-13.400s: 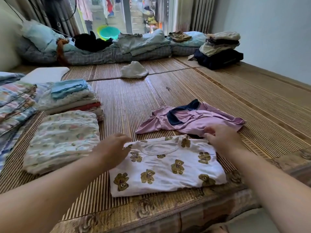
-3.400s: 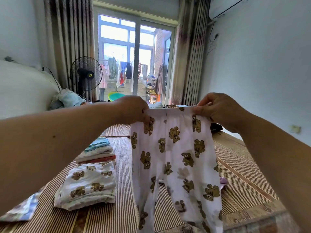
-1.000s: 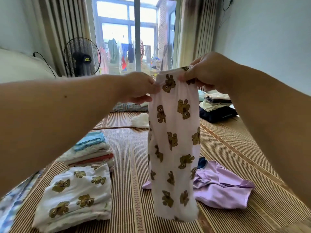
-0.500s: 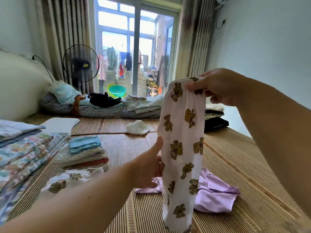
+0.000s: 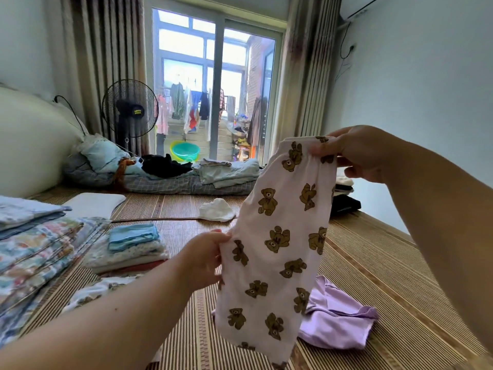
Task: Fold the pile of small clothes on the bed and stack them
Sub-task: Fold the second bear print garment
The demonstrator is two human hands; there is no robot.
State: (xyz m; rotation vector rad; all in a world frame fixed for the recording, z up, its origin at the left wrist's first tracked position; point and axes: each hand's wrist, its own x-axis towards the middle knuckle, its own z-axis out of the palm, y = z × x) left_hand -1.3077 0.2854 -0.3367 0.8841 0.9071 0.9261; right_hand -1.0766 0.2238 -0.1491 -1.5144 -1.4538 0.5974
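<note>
The right hand is raised high, on the right side of the view, with the forearm coming in from the lower right corner and going up to the wrist. Its fingers are closed in a pinch on the top edge of the bear-print trousers, thumb in front. The left hand is lower, near the middle, the bare forearm reaching in from the lower left. It grips the left edge of the same cloth, fingers curled around it.

left hand dropped from waistband | now grips trousers mid-length
</note>
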